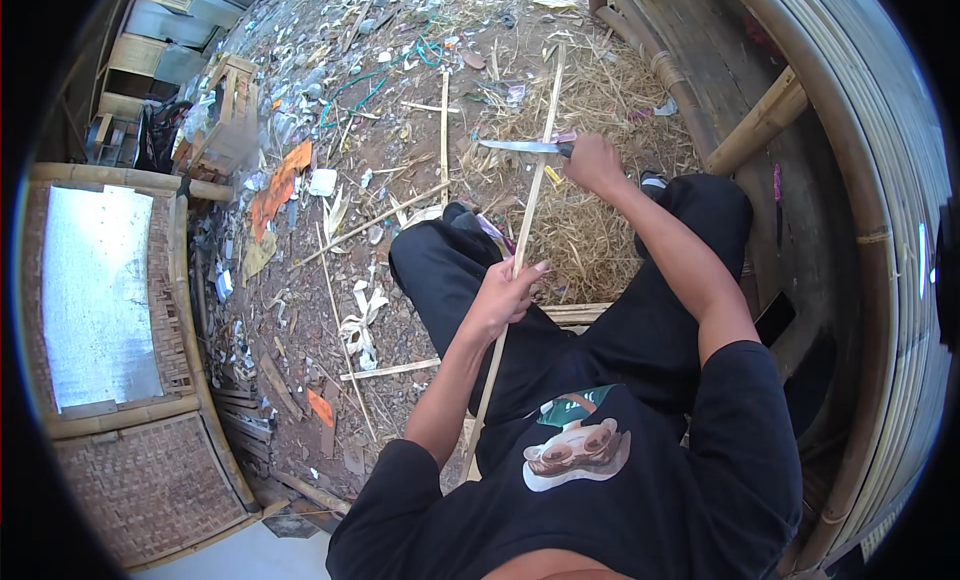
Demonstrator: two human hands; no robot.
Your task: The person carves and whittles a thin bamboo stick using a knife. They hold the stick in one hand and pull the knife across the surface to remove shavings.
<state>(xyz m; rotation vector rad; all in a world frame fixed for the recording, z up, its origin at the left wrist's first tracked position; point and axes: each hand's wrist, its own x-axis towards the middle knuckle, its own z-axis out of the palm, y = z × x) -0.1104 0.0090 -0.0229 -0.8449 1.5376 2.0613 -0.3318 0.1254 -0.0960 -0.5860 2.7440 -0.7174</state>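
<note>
A long, pale bamboo strip (533,195) runs from beside my left hip up between my knees and away toward the shavings on the ground. My left hand (507,296) is closed around it at about its middle. Farther along, my right hand (592,164) grips the dark handle of a knife (522,146). The blade points left and lies across the strip near its far part; whether the edge bites into the bamboo is too small to tell. Below my left hand the strip passes beside my left thigh.
A heap of thin bamboo shavings (592,242) spreads between and beyond my feet. More strips (445,130) lie on the littered dirt at the left. A woven bamboo panel (150,480) stands far left, a wooden crate (228,120) behind it. Bamboo railing (868,210) curves along my right.
</note>
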